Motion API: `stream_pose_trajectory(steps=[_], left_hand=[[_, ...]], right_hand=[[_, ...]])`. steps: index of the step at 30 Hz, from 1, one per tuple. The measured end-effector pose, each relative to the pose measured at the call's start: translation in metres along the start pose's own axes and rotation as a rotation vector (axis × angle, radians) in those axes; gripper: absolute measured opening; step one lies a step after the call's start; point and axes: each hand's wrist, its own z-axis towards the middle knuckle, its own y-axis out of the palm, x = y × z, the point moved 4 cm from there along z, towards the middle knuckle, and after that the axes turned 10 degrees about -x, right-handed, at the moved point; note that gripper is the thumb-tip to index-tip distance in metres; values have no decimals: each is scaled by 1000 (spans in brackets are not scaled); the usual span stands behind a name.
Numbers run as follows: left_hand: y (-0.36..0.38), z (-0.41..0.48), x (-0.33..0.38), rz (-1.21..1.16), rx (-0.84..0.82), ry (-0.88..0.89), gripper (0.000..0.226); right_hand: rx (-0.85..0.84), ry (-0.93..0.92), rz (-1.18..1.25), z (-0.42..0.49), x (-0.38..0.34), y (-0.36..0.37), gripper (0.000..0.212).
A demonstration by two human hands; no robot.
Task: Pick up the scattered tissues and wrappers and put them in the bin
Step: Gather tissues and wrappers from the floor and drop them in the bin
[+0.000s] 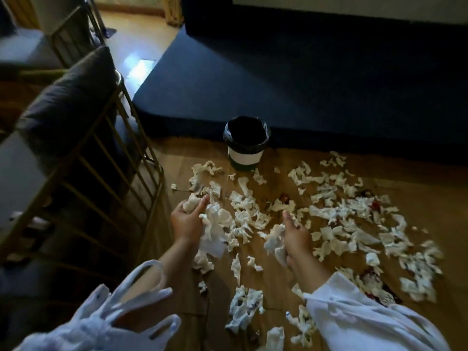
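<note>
Several crumpled white tissues (354, 214) lie scattered over the wooden floor, with a few dark red wrappers (285, 198) among them. A small bin (245, 158) with a white wall and a black liner stands upright at the far edge of the mess, against the dark platform. My left hand (187, 221) is closed on a bunch of tissues (215, 224) that hangs below the palm. My right hand (297, 235) grips another wad of tissues (274, 241). Both hands hover over the floor, nearer to me than the bin.
A gold metal rail (109, 153) with a dark cushion (68, 102) stands along the left. A dark blue platform (304, 84) fills the back behind the bin. Loose white sleeves (354, 312) cover my forearms.
</note>
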Motion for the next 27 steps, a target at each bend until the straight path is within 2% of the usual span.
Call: stream_pose_trajectory(steps=[5,10,17,21,25,27], left_hand=[[-4,18,13,-28,-15,-48,11],[22,62,17,-36,-30,-58,13],[102,162,33,-38,18,-51,17],[158,227,43,-77,102,-130,12],[201,287,53,-121,175,-185,13],[213,317,48,-155,223,-233,18]], right_hand=[[-43,54,68,2,-22,19,57],[-100,68,84,42,-55,33,52],[-238,46,19,157,-129,54,38],[-358,60,10,235,-188,63,55],[-447,100,4,309,-230,79,54],[-471,152,-1,340,-245,89,43]])
